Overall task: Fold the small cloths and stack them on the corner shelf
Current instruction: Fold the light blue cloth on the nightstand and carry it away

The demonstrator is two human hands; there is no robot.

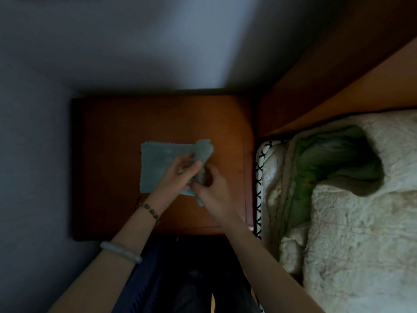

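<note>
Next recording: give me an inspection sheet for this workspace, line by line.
Surface: brown wooden shelf top, set in the room's corner.
Job's things: light blue cloth lies on it, its right part bunched and lifted; whether this is one cloth or two, cannot tell.
Clutter: nothing seen.
Hands: left hand and right hand both grip the bunched part.
Cables: nothing seen.
Surroundings: grey wall behind, wooden headboard, and a bed with a cream quilt on the right.
</note>
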